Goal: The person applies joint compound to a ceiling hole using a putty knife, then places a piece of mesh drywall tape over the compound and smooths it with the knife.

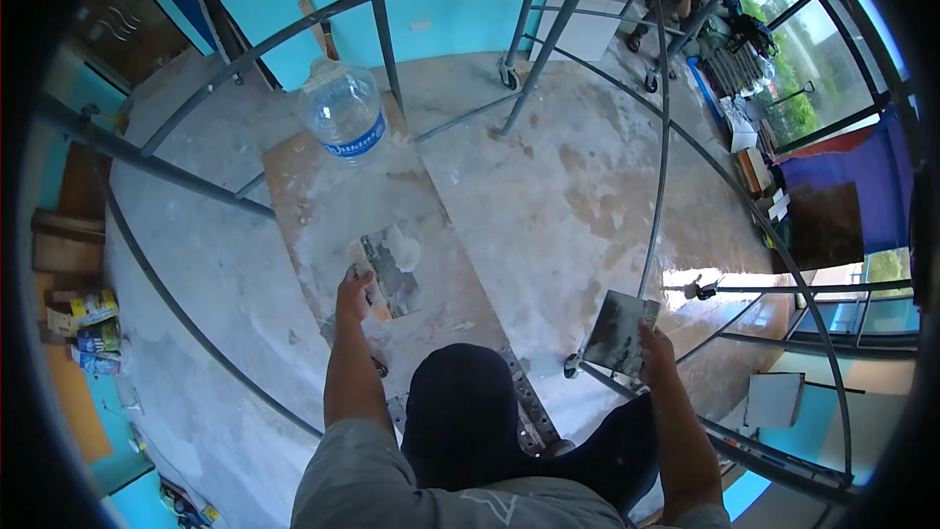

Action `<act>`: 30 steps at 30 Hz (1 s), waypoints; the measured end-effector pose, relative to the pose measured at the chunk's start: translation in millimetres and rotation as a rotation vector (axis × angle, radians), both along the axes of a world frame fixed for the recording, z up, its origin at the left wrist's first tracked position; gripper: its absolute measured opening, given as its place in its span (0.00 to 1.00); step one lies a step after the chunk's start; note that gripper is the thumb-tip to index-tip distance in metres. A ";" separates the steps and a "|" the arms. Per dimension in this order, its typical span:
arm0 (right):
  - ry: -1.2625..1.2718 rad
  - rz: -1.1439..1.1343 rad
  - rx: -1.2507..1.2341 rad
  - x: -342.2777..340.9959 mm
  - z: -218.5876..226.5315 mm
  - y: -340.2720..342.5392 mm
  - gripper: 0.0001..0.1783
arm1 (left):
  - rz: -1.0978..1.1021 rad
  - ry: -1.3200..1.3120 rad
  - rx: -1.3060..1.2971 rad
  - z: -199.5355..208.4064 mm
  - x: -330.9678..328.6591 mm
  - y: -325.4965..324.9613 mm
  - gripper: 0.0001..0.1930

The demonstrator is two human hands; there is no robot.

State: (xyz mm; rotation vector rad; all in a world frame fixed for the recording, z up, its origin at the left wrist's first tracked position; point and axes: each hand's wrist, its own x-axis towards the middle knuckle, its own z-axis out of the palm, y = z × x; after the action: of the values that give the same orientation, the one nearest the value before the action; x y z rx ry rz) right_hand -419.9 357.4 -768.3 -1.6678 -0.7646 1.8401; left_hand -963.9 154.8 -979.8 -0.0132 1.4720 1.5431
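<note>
— How many trowels were there?
— Two. The left hand (pixel 354 292) had its grip closed on one trowel (pixel 387 269), flat on the board (pixel 323 186); the right hand (pixel 654 345) gripped a second blade (pixel 620 333) beside a pole (pixel 658 127).
— Packages?
— One clear bottle (pixel 341 110) with a blue label stood on the board's far end.

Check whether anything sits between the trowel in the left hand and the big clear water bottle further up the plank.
Nothing visible does: bare smeared wooden plank lies between the flat plaster-coated trowel and the clear plastic water bottle.
</note>
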 end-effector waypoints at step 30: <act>0.718 -0.182 -0.090 -130.9 615.6 -57.7 0.25 | -0.550 1.608 0.601 809.9 212.3 45.4 0.17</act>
State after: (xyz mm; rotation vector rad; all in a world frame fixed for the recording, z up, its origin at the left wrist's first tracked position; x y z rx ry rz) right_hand -550.8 299.7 -152.8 -0.9526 -0.2168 2.1445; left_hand -751.6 200.2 -169.9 2.1904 1.6912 1.3541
